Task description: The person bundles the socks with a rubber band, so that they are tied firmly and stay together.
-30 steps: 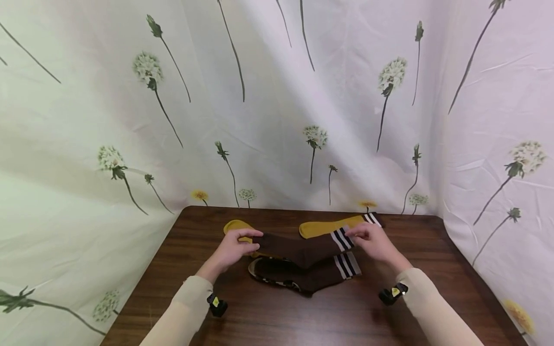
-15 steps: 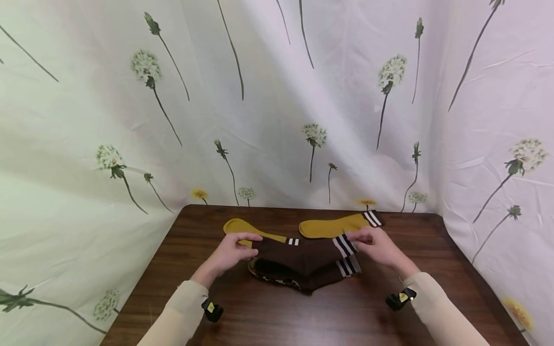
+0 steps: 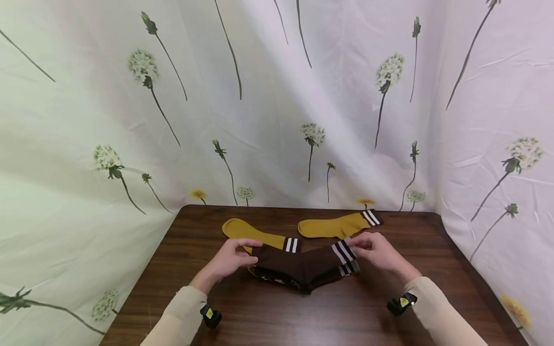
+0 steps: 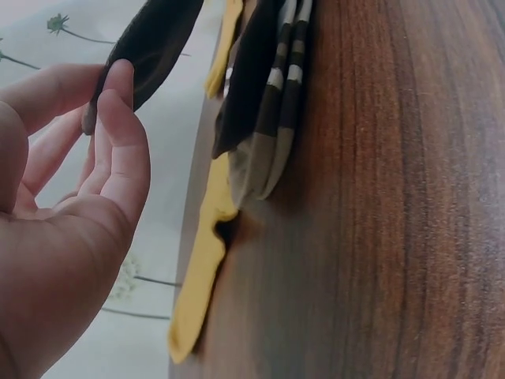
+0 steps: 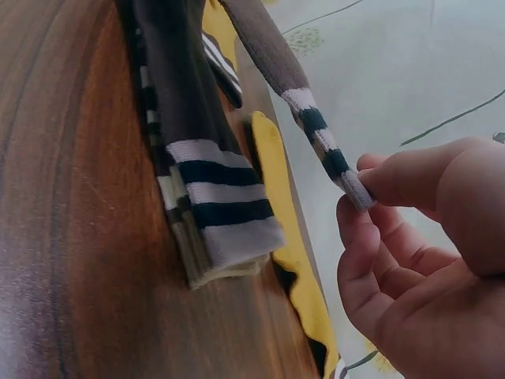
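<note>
A brown sock (image 3: 290,262) with a striped cuff is stretched between my hands, raised above the table. My left hand (image 3: 231,259) pinches its toe end; the left wrist view shows thumb and fingertips meeting on the dark fabric. At the cuff's edge, my right hand (image 3: 374,250) pinches the grey rim. Beneath the held sock lies a second brown sock (image 5: 185,87) with a matching striped cuff, partly hidden in the head view. Under that one is a camouflage-patterned sock (image 4: 268,150), of which mostly the edge shows.
Two mustard-yellow socks with dark, white-striped cuffs lie toward the back: one on the left (image 3: 255,234), partly behind my left hand, and one on the right (image 3: 329,227). The wooden table (image 3: 277,317) ends at a white floral cloth (image 3: 268,120).
The held brown sock has come lower and nearer, covering more of the socks beneath. The left yellow sock's striped cuff has come into view. Both hands keep their pinch.
</note>
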`<state>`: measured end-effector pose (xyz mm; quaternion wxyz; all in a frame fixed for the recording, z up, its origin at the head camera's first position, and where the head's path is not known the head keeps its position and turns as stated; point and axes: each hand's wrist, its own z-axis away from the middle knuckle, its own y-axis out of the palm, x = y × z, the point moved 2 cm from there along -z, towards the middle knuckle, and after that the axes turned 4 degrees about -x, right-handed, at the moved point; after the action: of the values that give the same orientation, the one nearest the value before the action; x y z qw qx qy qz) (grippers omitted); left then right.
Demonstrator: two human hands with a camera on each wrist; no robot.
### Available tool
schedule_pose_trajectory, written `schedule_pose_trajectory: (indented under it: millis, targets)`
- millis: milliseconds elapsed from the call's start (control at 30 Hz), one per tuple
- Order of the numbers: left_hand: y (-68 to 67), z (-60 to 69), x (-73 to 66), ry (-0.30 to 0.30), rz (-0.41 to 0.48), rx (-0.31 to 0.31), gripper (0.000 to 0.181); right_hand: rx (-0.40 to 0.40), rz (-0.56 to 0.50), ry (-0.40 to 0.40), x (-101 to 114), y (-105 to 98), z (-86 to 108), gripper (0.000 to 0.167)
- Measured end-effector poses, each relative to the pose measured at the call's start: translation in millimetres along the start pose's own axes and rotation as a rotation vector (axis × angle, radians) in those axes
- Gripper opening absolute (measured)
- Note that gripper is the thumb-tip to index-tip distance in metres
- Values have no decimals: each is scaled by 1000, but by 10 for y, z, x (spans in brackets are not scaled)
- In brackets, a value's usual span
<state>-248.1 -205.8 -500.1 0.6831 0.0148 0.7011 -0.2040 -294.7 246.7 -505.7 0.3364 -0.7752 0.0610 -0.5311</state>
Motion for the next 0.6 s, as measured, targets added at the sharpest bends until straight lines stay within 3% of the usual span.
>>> schedule_pose_trajectory:
  millis: [333, 600]
  targets:
    - [0, 8, 63, -10, 24, 12, 43, 7, 17, 43, -19, 49, 24, 19]
    - [4, 32, 84, -14, 9, 8, 43, 1, 29, 14, -17, 82, 44, 19]
